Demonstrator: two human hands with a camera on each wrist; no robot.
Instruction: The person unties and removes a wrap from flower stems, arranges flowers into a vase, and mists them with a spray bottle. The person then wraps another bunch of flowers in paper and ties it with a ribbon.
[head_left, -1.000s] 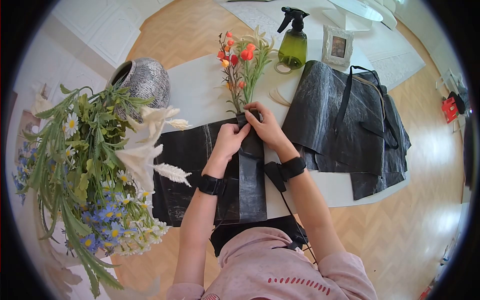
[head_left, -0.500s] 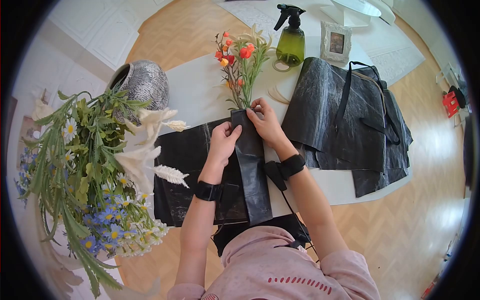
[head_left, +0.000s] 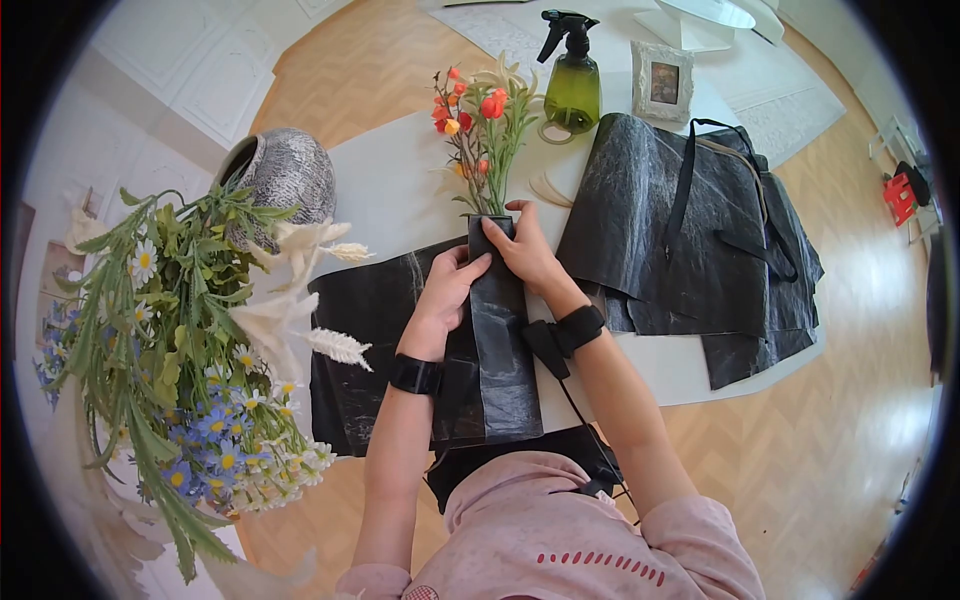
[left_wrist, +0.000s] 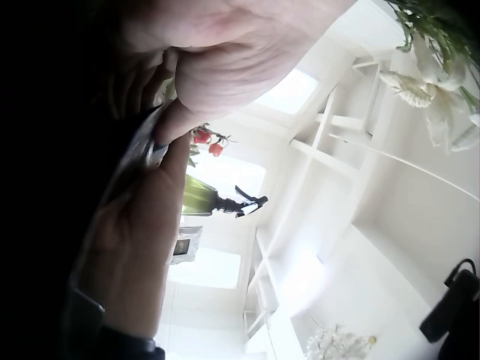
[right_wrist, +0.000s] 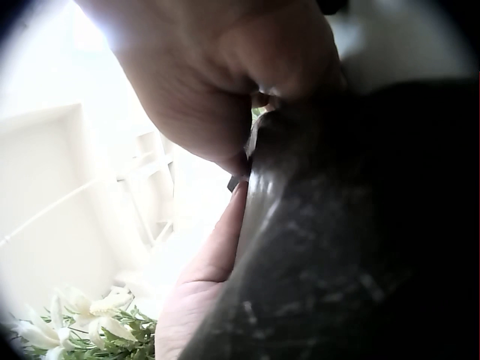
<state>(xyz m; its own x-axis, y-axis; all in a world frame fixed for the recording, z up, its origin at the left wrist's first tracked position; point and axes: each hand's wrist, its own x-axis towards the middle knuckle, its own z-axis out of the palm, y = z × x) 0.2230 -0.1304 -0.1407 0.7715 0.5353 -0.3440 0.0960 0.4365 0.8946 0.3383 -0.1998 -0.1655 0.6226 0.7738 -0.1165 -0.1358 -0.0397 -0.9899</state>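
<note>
In the head view, a black sheet of wrapping paper [head_left: 365, 335] lies on the table, its right part folded into an upright strip. Red, orange and green flowers [head_left: 492, 106] stick out of the strip's top, their lower stems hidden inside. My left hand [head_left: 444, 285] grips the left side of the fold, thumb on top. On the right side near the top edge, my right hand [head_left: 530, 250] holds the fold between thumb and fingers. The right wrist view shows the dark paper [right_wrist: 300, 247] close up, with both thumbs meeting at its edge.
Daisies and blue flowers [head_left: 215, 430] fill the left side, near a textured grey vase [head_left: 290, 175]. Behind stand a green spray bottle [head_left: 572, 95] and a white picture frame [head_left: 662, 82]. More black wrapping paper [head_left: 640, 230] with a black strap lies at the right.
The left hand moved left and down off the fold's top, then came back in against its side. The right thumb has slid to lie across the front of the paper.
</note>
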